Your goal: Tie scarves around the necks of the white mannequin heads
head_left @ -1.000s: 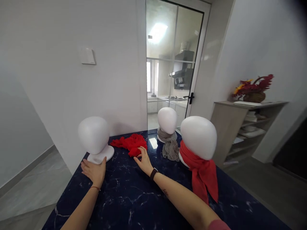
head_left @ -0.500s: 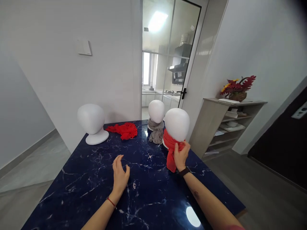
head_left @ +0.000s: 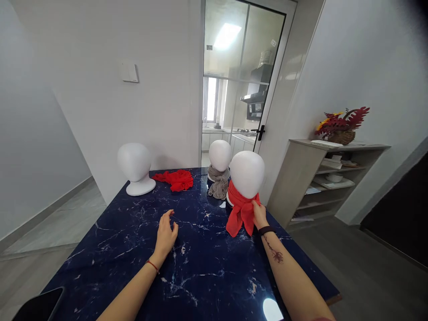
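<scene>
A red scarf is wrapped around the neck of the nearest white mannequin head, its two ends hanging in front onto the table. At the scarf's right side, my right hand pinches its fabric, with part of the fingers hidden. My left hand hovers over the middle of the table, fingers apart and curved, holding nothing. Just behind stands a second white head with a grey scarf round its neck.
On the dark blue marbled table, a bare mannequin head stands at the left, beside a crumpled red cloth. A phone-like black object lies at the near left corner. A shelf unit stands to the right, beyond the table.
My right hand has moved from the front of the knot to the scarf's right side. The scarf's ends now spread apart in front. My left hand stays nearly in place; the view has shifted slightly.
</scene>
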